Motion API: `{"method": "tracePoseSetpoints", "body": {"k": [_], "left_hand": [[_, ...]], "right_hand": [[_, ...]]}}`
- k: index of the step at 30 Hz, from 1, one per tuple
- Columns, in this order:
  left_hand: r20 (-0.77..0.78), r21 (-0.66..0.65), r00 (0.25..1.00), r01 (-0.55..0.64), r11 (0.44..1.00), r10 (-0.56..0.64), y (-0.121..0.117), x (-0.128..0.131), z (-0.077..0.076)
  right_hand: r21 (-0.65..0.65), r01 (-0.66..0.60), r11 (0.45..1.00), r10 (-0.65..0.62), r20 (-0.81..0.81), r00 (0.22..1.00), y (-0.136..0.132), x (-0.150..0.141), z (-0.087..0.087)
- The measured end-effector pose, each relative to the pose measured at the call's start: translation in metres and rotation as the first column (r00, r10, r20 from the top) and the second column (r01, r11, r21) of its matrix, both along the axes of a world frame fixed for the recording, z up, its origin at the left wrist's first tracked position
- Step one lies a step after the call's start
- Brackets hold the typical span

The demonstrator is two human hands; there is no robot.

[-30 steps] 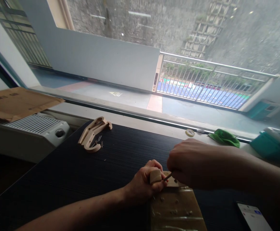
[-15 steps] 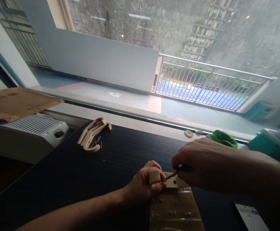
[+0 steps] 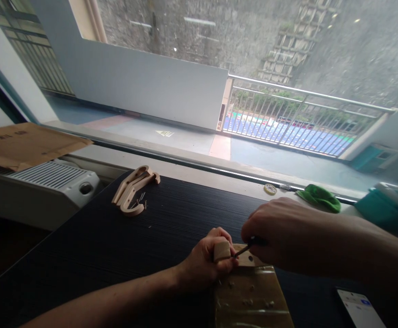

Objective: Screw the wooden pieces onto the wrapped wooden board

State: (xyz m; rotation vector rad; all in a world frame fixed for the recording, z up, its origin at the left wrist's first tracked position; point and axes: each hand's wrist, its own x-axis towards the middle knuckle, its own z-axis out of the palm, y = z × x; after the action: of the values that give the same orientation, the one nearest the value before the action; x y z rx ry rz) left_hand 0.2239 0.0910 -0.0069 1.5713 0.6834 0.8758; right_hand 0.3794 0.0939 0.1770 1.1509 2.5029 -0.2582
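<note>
My left hand (image 3: 204, 259) is closed around a pale wooden hook (image 3: 245, 260), whose blunt end pokes up between the fingers. A dark hole shows in its flat part. In my right hand (image 3: 270, 228) is a screwdriver (image 3: 242, 251) with a dark handle, its shaft slanting down to the left. The tip meets the wood beside my left fingertips; a screw there is mostly hidden. Beneath the hook lies a brown block (image 3: 252, 296) wrapped in shiny film, with several small bits on it.
More curved wooden hooks (image 3: 130, 193) lie at the dark table's far left, with several screws (image 3: 140, 198) beside them. A phone (image 3: 359, 306) lies front right. A tape roll (image 3: 270, 189) and green cloth (image 3: 318, 197) are by the window. A brown envelope (image 3: 31, 143) rests on the radiator (image 3: 55, 182).
The screwdriver tip has come down onto the spot where the screw head showed before. My right hand has shifted slightly left. The left hand keeps its grip, and the view has moved a little.
</note>
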Motion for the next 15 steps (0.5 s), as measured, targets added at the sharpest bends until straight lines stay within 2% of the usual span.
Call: {"method": "tracePoseSetpoints", "body": {"k": [12, 15], "left_hand": [[0.021, -0.069, 1.000, -0.017, 0.997, 0.019, -0.001, 0.000, 0.002], [0.023, -0.082, 0.999, -0.022, 0.996, 0.024, -0.001, 0.001, 0.001]], "right_hand": [[-0.041, -0.132, 0.990, 0.136, 0.124, 0.983, -0.004, -0.027, 0.002], [-0.035, -0.143, 0.989, 0.146, 0.111, 0.983, -0.003, -0.027, 0.003]]}}
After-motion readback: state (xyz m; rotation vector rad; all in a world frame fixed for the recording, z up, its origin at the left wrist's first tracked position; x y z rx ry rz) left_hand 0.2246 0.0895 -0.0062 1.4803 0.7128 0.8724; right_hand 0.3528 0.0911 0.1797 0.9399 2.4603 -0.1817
